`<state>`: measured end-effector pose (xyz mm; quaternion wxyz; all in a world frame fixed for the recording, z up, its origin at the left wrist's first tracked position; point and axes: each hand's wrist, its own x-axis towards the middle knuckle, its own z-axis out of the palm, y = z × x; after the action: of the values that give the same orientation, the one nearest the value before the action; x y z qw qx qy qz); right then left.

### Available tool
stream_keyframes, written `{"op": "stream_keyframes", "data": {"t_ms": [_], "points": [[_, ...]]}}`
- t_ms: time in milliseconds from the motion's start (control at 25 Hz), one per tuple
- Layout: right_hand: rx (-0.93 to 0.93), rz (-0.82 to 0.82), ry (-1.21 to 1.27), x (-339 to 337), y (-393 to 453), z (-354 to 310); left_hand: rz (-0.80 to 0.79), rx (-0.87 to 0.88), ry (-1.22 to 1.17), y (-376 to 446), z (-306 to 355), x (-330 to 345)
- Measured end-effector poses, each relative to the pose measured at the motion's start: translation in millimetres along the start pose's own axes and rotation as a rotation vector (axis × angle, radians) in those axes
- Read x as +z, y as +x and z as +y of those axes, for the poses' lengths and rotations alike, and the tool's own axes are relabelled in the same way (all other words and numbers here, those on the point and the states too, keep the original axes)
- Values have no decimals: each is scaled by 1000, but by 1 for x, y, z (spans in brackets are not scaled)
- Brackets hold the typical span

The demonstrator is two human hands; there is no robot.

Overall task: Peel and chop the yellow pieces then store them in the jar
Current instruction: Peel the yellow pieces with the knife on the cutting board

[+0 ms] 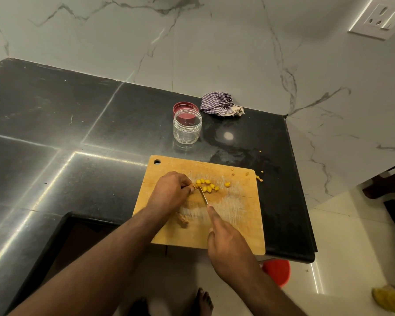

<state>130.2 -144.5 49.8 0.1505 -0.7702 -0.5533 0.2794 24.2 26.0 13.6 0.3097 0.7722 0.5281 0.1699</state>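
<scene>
Risk: left hand [172, 190] pinches a yellow piece [193, 187] on the cutting board [237, 215] touching the knife [203, 196] gripped by the right hand [228, 245], fingertips likely nicked; jar [187, 128] stands empty beyond.

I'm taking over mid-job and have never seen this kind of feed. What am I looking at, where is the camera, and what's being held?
There is no machine here: these are a person's two bare hands. The one picture comes from a camera worn on the head, looking forward and down.

On the black counter lies a wooden board. The right hand has its grip on a knife, forefinger laid along the top. The left hand pinches a piece being cut, mostly hidden by its fingers. Beside the blade lie yellow chunks; peel scraps lie nearer the person.

Behind the board stands an open jar, seemingly empty, then its red lid and a checked cloth.
</scene>
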Motion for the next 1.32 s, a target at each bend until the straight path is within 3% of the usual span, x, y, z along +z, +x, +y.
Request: {"op": "stream_keyframes", "data": {"t_ms": [440, 1320], "points": [[44, 16, 317, -16, 10, 7, 11, -10, -20, -1, -2, 2], [-63, 11, -19, 0, 21, -13, -26, 23, -31, 1, 4, -5]]}}
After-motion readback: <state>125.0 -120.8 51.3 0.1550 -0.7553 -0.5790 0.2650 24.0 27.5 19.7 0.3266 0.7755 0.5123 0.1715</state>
